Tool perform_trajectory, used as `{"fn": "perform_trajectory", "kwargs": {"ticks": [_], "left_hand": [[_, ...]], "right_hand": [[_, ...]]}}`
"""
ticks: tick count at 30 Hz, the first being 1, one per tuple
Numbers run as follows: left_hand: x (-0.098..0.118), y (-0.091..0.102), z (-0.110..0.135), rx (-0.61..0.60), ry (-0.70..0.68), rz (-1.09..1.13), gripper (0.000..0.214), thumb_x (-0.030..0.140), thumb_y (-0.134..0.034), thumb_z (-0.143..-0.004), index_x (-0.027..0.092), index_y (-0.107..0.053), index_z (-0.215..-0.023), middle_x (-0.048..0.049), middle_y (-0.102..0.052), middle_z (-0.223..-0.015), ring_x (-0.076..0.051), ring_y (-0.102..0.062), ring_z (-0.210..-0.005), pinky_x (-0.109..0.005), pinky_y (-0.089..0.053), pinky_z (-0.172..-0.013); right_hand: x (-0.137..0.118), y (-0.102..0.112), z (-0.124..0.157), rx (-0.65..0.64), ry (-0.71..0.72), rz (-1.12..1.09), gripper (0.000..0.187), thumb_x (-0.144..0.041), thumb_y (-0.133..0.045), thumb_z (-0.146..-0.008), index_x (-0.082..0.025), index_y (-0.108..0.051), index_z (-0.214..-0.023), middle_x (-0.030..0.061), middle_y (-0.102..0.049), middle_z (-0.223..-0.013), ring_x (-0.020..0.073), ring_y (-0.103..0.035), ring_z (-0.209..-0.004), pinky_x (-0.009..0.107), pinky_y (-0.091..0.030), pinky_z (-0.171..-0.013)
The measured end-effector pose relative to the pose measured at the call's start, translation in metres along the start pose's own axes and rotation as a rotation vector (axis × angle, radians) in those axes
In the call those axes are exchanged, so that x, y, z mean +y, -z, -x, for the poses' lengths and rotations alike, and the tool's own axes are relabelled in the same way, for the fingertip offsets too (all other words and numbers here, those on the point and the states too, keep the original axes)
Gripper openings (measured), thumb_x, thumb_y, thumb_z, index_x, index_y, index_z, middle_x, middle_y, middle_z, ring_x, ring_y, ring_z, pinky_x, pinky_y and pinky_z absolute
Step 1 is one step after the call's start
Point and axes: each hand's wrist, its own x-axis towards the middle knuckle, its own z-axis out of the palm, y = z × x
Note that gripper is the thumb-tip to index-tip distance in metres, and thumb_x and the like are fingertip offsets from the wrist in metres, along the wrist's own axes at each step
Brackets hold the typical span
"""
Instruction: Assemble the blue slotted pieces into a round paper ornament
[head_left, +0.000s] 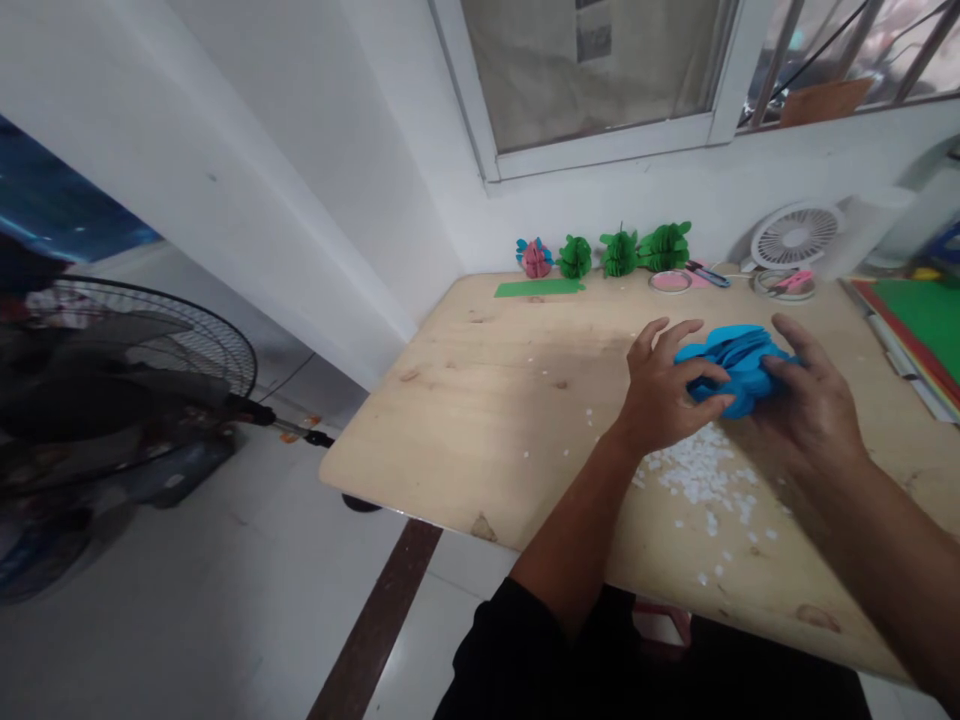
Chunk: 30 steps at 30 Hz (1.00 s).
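Observation:
A blue folded-paper figure [739,365] with many layered leaves is held above the wooden table, between my two hands. My left hand [667,385] grips its left side, thumb and a finger on the paper and other fingers raised. On its right side, my right hand [814,390] has the thumb against the layers, with its fingers curled around the far edge. Beneath the hands, many small white paper bits [705,475] lie scattered on the table. What the underside of the blue figure looks like is hidden.
Along the wall stand a pink and blue paper figure [535,258] and several green ones [619,253]. A green paper strip [536,288], tape roll [670,282], small white fan [796,236] and coloured sheets [919,320] lie around the table [450,420]. A floor fan [150,370] stands left.

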Motion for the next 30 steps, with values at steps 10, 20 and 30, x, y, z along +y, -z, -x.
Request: {"fn": "perform_trajectory", "kwargs": {"ticks": [10,20,30], "left_hand": [[-0.001,-0.006,0.004,-0.095,-0.053,-0.094,0.011,0.035,-0.067,-0.084,0.026,-0.074,-0.083,-0.0047,-0.050,-0.146,-0.036,-0.025,-0.144,-0.056,-0.030,-0.112],[0.000,-0.011,0.005,-0.037,-0.053,-0.088,0.021,0.044,-0.069,-0.081,0.024,-0.072,-0.085,-0.0083,-0.054,-0.140,-0.034,-0.029,-0.141,-0.052,-0.028,-0.114],[0.005,-0.011,0.006,-0.015,-0.028,-0.066,0.007,0.028,-0.068,-0.080,0.023,-0.068,-0.075,-0.0055,-0.061,-0.133,-0.031,-0.034,-0.140,-0.051,-0.030,-0.113]], "right_hand": [[0.003,0.006,-0.006,0.061,0.070,0.005,0.061,-0.015,-0.074,-0.050,-0.025,-0.069,-0.110,-0.0038,-0.059,-0.068,0.0128,-0.053,-0.060,0.027,-0.045,-0.054],[0.000,0.001,-0.003,0.093,0.088,-0.013,0.058,-0.013,-0.073,-0.049,-0.025,-0.071,-0.105,-0.0057,-0.060,-0.063,0.0109,-0.052,-0.056,0.023,-0.045,-0.051],[0.002,0.003,-0.004,0.085,0.103,-0.010,0.054,-0.013,-0.073,-0.050,-0.024,-0.071,-0.103,-0.0070,-0.057,-0.061,0.0089,-0.051,-0.052,0.020,-0.044,-0.047]]}}
